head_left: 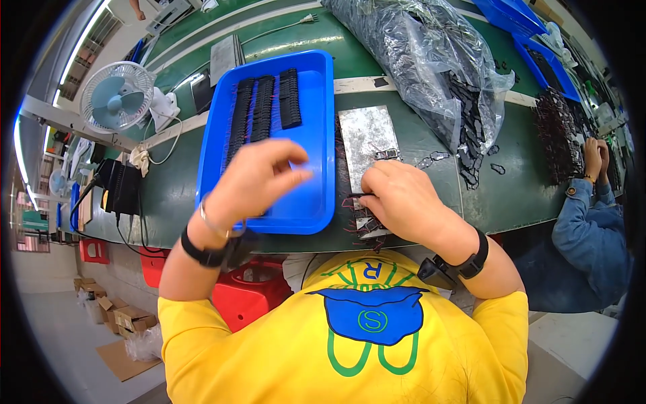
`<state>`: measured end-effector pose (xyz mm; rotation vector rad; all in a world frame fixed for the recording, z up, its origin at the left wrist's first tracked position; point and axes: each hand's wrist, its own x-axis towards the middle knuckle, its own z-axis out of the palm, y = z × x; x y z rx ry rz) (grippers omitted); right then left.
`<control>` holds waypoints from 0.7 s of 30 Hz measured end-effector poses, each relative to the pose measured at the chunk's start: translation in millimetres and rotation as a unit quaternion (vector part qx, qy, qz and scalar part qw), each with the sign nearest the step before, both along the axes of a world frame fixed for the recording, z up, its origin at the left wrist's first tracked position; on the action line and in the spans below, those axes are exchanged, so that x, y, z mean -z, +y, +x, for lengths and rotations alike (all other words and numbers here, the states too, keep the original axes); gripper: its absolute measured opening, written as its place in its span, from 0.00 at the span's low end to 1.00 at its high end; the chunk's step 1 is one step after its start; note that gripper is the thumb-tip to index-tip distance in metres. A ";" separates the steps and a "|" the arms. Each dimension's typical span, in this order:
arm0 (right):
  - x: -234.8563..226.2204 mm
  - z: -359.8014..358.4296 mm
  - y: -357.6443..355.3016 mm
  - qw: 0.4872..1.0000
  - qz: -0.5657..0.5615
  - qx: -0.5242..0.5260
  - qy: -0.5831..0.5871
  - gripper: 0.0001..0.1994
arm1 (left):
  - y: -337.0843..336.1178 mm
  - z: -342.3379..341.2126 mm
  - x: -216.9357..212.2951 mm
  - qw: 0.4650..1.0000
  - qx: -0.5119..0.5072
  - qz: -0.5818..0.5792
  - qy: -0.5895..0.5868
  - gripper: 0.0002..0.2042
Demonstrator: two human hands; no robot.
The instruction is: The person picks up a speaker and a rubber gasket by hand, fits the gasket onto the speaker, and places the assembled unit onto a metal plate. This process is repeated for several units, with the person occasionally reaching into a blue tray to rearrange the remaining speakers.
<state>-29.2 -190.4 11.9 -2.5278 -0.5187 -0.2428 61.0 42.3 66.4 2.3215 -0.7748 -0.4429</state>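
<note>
My left hand (262,175) is over the blue tray (328,148), thumb and fingers apart with nothing seen between them. In that tray stand rows of small black parts (261,108) with thin reddish wires at their side. To the tray's right, my right hand (404,198) pinches a small dark part with a pink wire (358,196) above a scuffed metal plate (367,131). A small black frame-shaped piece (386,154) lies on the plate by my knuckles. More wired parts (363,225) are along the plate's near end, partly hidden by my hand.
A large clear plastic bag (431,74) spills black frame-shaped pieces (471,155) onto the green table. At far right a co-worker's hands (593,160) work beside a pile of wired parts (560,138). A fan (118,96) stands left; a red stool (249,296) is below the table edge.
</note>
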 end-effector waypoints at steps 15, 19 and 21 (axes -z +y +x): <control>-8.7 -36.5 -6.6 0.955 0.289 -0.012 0.062 0.11 | -32.3 -74.1 58.3 0.861 -0.039 -0.382 0.333 0.09; -7.5 -43.2 -4.6 0.978 0.158 -0.021 -0.137 0.14 | -38.6 -79.6 60.0 0.873 -0.037 -0.377 0.307 0.09; -5.9 -46.2 -5.6 0.980 0.106 -0.025 -0.167 0.16 | -40.1 -81.7 60.2 0.885 -0.037 -0.362 0.291 0.09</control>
